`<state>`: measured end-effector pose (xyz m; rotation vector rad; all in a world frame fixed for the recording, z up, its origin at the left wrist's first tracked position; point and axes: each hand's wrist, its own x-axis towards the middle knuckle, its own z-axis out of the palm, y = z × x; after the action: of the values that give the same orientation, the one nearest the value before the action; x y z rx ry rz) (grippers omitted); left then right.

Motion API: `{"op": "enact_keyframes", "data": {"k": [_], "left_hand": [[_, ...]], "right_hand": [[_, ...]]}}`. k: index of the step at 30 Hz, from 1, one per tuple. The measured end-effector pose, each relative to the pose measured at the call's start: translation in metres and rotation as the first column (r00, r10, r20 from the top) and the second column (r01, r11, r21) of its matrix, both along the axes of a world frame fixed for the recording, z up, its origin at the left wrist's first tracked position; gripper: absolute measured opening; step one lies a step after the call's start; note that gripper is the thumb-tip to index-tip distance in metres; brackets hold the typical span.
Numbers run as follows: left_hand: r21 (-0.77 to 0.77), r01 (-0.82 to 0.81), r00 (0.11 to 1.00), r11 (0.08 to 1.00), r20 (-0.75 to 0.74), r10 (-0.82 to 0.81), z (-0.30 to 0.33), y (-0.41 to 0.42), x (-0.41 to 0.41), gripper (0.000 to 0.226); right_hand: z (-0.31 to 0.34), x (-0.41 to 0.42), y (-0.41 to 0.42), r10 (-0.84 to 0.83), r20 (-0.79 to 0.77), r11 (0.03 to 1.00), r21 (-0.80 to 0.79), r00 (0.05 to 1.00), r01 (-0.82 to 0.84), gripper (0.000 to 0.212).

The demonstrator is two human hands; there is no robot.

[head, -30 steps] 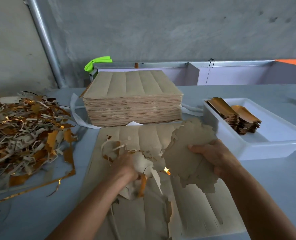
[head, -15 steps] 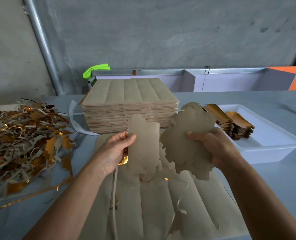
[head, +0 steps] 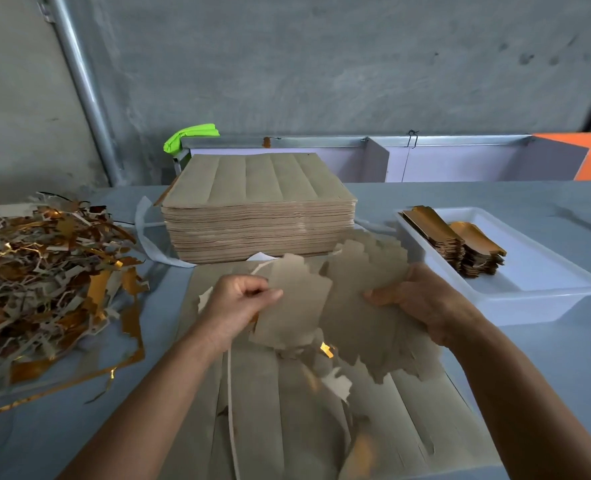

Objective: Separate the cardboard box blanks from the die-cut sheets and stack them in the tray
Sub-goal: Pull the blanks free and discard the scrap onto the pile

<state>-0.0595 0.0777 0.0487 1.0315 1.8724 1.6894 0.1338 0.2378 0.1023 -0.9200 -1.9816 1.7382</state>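
My left hand (head: pixel 233 304) pinches one brown box blank (head: pixel 292 306) and holds it above the die-cut sheet (head: pixel 287 420) lying flat in front of me. My right hand (head: pixel 425 303) grips a bundle of several blanks (head: pixel 366 299) with ragged edges, just right of the single blank and touching it. A thin waste strip (head: pixel 231 410) hangs below my left hand. A white tray (head: pixel 536 296) at the right holds two short stacks of gold-faced blanks (head: pixel 456 244). Behind my hands stands a tall stack of uncut sheets (head: pixel 259 216).
A big heap of gold and grey offcut scraps (head: pixel 44 268) covers the table's left side. A bright green object (head: pixel 190 135) lies behind the sheet stack by a metal rail. A metal pipe (head: pixel 82 84) runs up the grey wall.
My left hand tore a blank free of the sheet, lifted it, and has now brought it rightward against the bundle in my right hand. The right hand has barely moved.
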Motion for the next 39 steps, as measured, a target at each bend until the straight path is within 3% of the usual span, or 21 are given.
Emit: {"op": "enact_keyframes", "data": {"k": [4, 10, 14, 18, 20, 23, 25, 29, 33, 39], "left_hand": [[0.124, -0.068, 0.94, 0.99, 0.341, 0.022, 0.001, -0.008, -0.01, 0.008], [0.193, -0.181, 0.881, 0.964, 0.468, 0.072, 0.002, -0.017, -0.017, 0.004], [0.233, -0.164, 0.85, 0.958, 0.526, 0.017, 0.005, -0.019, -0.019, 0.018], [0.242, 0.048, 0.839, 0.969, 0.517, -0.171, 0.006, -0.008, 0.003, 0.012], [0.219, 0.068, 0.855, 0.973, 0.49, -0.17, 0.004, 0.003, 0.017, 0.011], [0.164, -0.09, 0.901, 0.982, 0.433, 0.01, -0.001, 0.016, 0.03, 0.004], [0.162, -0.194, 0.924, 0.968, 0.363, 0.124, -0.004, 0.022, 0.034, 0.013], [0.145, -0.231, 0.964, 0.962, 0.165, 0.207, -0.007, 0.028, 0.044, 0.021], [0.121, -0.21, 0.974, 0.97, 0.107, 0.198, -0.005, 0.03, 0.045, 0.024], [-0.02, -0.349, 0.937, 0.937, 0.006, 0.349, -0.017, 0.009, 0.021, 0.028]], "right_hand": [[-0.008, 0.004, 0.008, -0.054, 0.049, 0.997, 0.064, 0.997, 0.051, 0.016], [-0.009, 0.016, 0.019, -0.098, 0.081, 0.995, -0.023, 0.992, 0.1, 0.02], [-0.009, 0.016, 0.022, -0.222, 0.019, 0.974, -0.035, 0.975, 0.223, 0.022], [-0.005, -0.001, 0.007, -0.206, -0.107, 0.978, -0.015, 0.973, 0.206, 0.013], [-0.004, -0.011, -0.004, -0.13, -0.123, 0.991, -0.007, 0.984, 0.131, 0.011], [-0.005, -0.018, -0.019, -0.036, -0.185, 0.997, -0.08, 0.982, 0.021, 0.01], [-0.009, -0.019, -0.024, -0.013, -0.243, 0.992, -0.122, 0.97, -0.017, 0.007], [-0.017, -0.019, -0.033, -0.002, -0.299, 0.993, -0.11, 0.954, -0.032, 0.008], [-0.022, -0.022, -0.032, -0.217, -0.324, 0.966, -0.208, 0.921, 0.154, 0.017], [-0.025, -0.014, -0.006, -0.554, -0.279, 0.803, -0.427, 0.784, 0.416, 0.025]]}}
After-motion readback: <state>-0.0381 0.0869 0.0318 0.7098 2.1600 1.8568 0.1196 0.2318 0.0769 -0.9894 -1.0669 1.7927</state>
